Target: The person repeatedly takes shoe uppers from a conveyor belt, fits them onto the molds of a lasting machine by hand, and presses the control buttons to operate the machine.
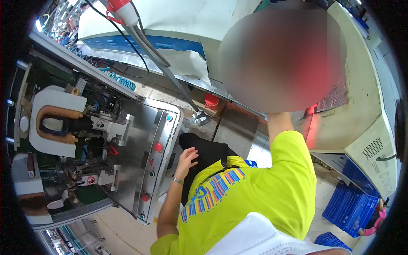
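My left hand (187, 161) is beside the edge of the steel machine panel (149, 168), above my black trousers (204, 155). Its fingers are loosely bent and apart, with nothing between them. A metal band (177, 180) circles that wrist. My right forearm (279, 123) reaches up toward the cream-coloured machine (369, 114). A large blurred patch covers my right hand, so its fingers and anything in them are hidden. Red light shows beside the patch.
At left, a machine holds a white U-shaped part with an orange-brown lining (57, 111). A grey pole (170, 76) slants across the top. A red container (211, 101) stands near its foot. Blue crates (348, 210) and another person's pink sleeve (376, 223) are lower right.
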The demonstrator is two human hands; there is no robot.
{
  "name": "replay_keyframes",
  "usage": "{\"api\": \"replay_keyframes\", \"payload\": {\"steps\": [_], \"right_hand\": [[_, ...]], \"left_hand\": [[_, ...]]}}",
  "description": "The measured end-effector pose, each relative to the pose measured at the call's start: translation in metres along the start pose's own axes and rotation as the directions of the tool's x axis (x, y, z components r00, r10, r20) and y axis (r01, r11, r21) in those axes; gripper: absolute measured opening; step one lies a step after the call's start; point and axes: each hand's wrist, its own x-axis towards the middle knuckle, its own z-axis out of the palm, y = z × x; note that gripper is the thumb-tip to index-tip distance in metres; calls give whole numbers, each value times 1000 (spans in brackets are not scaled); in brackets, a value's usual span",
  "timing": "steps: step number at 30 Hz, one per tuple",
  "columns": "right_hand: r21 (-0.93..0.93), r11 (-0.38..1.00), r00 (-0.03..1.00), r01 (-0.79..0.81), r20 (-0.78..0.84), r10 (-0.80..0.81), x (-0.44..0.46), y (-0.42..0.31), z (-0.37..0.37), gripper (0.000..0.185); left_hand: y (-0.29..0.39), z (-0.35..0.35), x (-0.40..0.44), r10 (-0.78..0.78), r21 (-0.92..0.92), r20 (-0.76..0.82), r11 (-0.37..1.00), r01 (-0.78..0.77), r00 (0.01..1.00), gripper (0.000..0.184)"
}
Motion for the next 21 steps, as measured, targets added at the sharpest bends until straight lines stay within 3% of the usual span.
{"api": "replay_keyframes", "payload": {"steps": [1, 4, 7, 9, 11, 13, 15, 18, 19, 20, 21], "right_hand": [[-227, 968, 993, 107, -32, -117, 48, 52, 43, 42], [-284, 952, 940, 111, -281, -193, -45, 15, 120, 35], [-337, 917, 918, 214, -250, -307, -97, 0, 141, 28], [-359, 890, 899, 279, -227, -374, -113, 2, 145, 29], [-385, 849, 846, 361, -248, -472, -128, 9, 143, 31], [-444, 796, 802, 411, -240, -547, -133, 24, 136, 33], [-420, 780, 768, 463, -249, -590, -150, 33, 129, 34], [-301, 844, 795, 443, -304, -526, -170, 50, 133, 32], [-242, 874, 815, 421, -322, -482, -174, 51, 137, 31], [-189, 932, 910, 310, -225, -349, -174, 49, 139, 28], [-165, 931, 921, 326, -164, -352, -178, 42, 143, 29]], "left_hand": [[-3, -1, -4, -1, -20, -16, 1000, 1, 1000, 33], [-18, -5, -21, 59, -55, -60, 997, -62, 996, 31], [-42, -13, -29, 93, -40, -203, 994, -104, 975, 30], [-47, -17, -30, 322, 156, -280, 945, -288, 905, 26], [-45, -21, -31, 570, 353, -278, 809, -469, 773, 24], [-18, -21, -45, 680, 645, -343, 672, -364, 648, 22], [-4, -30, -51, 902, 908, -262, 352, -229, 344, 25], [-14, -56, -52, 921, 927, -372, 374, 6, 111, 29], [-21, -67, -53, 908, 912, -410, 406, 64, 82, 30], [-30, -78, -56, 893, 890, -448, 439, 125, 50, 31], [-39, -87, -58, 875, 861, -484, 473, 186, 15, 32]]}}
